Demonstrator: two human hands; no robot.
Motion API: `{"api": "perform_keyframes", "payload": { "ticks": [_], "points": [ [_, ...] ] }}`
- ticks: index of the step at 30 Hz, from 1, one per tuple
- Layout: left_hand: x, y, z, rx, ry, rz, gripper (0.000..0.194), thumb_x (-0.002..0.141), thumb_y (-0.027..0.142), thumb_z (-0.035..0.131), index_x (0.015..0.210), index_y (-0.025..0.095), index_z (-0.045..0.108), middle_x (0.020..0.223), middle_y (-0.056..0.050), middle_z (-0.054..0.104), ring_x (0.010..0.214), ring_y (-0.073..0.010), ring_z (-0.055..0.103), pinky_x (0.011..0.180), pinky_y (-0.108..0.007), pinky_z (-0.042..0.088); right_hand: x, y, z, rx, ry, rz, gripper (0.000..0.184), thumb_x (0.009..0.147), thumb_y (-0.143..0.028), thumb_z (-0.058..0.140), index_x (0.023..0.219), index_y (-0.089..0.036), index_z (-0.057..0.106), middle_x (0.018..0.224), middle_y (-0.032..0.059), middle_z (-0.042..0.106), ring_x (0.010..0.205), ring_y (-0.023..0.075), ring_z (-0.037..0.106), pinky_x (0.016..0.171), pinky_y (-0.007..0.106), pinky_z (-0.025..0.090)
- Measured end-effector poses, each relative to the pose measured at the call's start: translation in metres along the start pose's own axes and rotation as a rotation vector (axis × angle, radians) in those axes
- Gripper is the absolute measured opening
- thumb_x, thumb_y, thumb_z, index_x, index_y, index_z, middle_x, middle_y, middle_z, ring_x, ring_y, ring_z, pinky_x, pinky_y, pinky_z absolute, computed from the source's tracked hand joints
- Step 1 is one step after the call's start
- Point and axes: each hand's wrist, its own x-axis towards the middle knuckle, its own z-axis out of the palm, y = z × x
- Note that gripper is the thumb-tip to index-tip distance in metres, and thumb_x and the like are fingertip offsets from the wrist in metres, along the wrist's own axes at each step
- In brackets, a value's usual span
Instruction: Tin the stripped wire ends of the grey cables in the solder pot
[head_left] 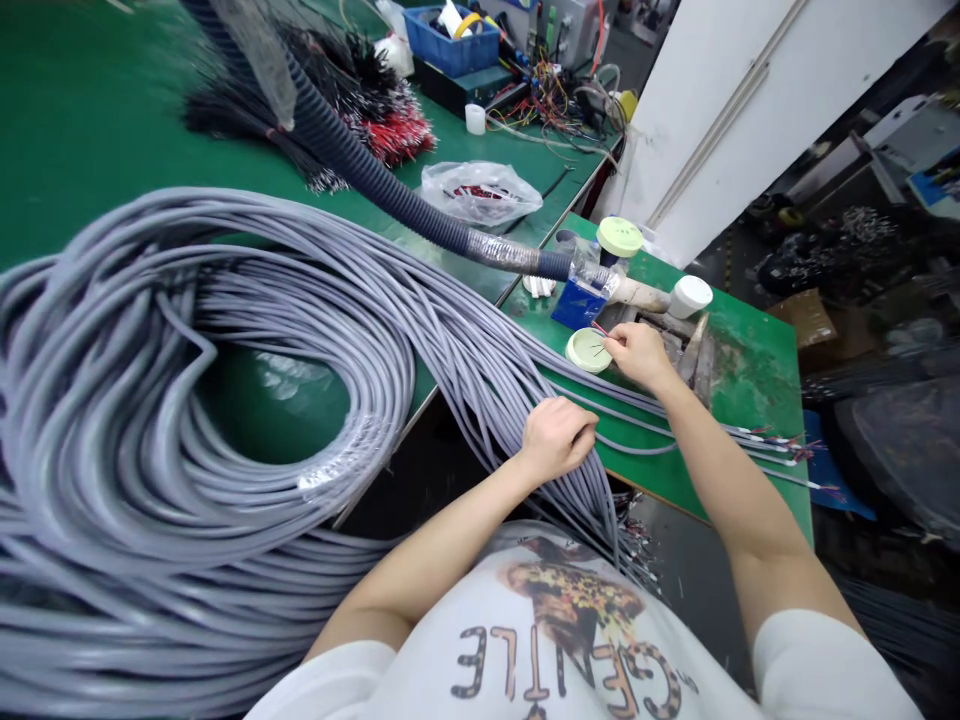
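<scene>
My right hand is closed in a pinch on a few thin wires, one of them red. Their ends reach over a shallow pale-green dish on the small green bench. My left hand lies curled over a bundle of grey cables; whatever its fingers grip is hidden. From a large coil on the left, these cables run across to the right. Past my right forearm, stripped cable ends show small coloured wires.
A ribbed hose crosses above the table, its nozzle beside a blue box. Around it stand a white cup and a green-lidded jar. Further back are black and red wire bundles, a plastic bag and a blue bin.
</scene>
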Motion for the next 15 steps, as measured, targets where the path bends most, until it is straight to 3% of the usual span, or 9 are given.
{"api": "perform_keyframes", "payload": {
  "ticks": [10, 15],
  "points": [
    [0.001, -0.001, 0.0, 0.034, 0.007, 0.034, 0.011, 0.085, 0.019, 0.052, 0.085, 0.019, 0.063, 0.07, -0.002, 0.065, 0.068, -0.0158, 0.056, 0.066, -0.032, 0.04, 0.013, -0.003, 0.012, -0.104, -0.064, 0.03, 0.026, 0.08, -0.032, 0.051, 0.082, -0.018, 0.073, 0.083, 0.009, 0.073, 0.078, 0.022, 0.064, 0.065, 0.028, 0.039],
    [0.001, -0.001, 0.0, 0.027, 0.014, 0.032, 0.011, 0.085, 0.019, 0.052, 0.085, 0.019, 0.063, 0.071, -0.002, 0.066, 0.069, -0.0159, 0.057, 0.066, -0.032, 0.04, 0.008, 0.005, -0.002, -0.091, -0.037, -0.002, 0.027, 0.081, -0.033, 0.05, 0.081, -0.018, 0.073, 0.081, 0.0074, 0.073, 0.075, 0.02, 0.062, 0.063, 0.028, 0.037]
  ]
}}
